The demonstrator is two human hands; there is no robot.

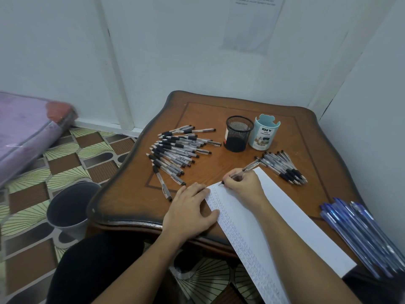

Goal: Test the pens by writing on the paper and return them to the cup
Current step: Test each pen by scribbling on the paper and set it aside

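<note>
one: both hands busy? what does the right hand [243, 186] hold?
two: its curled fingers pinch a pen [249, 166], tip down on the paper [295, 216] at its far left corner; the forearm lies across the sheet.
one: and the left hand [190, 208]?
two: flat, fingers straight, pressing the paper's left edge to the table [219, 110]. the black mesh cup [237, 137] stands beyond, well apart.
</note>
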